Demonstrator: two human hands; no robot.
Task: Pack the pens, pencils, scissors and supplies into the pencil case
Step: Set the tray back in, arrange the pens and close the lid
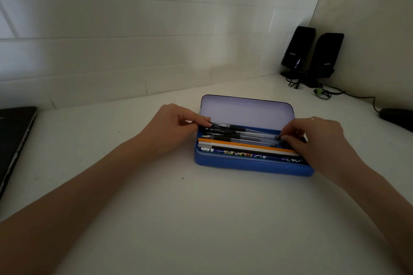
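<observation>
Pencil case (252,166): blue, rigid, hinged box, lid (247,110) standing open toward the wall; sits on the white desk (156,207) right of centre, nearer the back edge than the front. Contents: clear-barrelled pens (243,134) along the rear of the tray, pencils (237,146) (orange, white, dark, patterned) along the front wall. No scissors can be seen.

Handling, judged: hard shell, light, stiff, probably slick on the smooth desk; best taken by the long walls of the base, not the lid. Pens are smooth, round and apt to roll; hold them by both ends.

Left hand (173,126): at the case's left end, fingertips pinching the tips of the rear pens. Right hand (317,138): over the right end, fingers curled down onto the pens' far ends; whether it grips or merely presses cannot be told.

Elsewhere: two black speakers (312,53) at the back right corner; laptop (13,140) at the left edge.
</observation>
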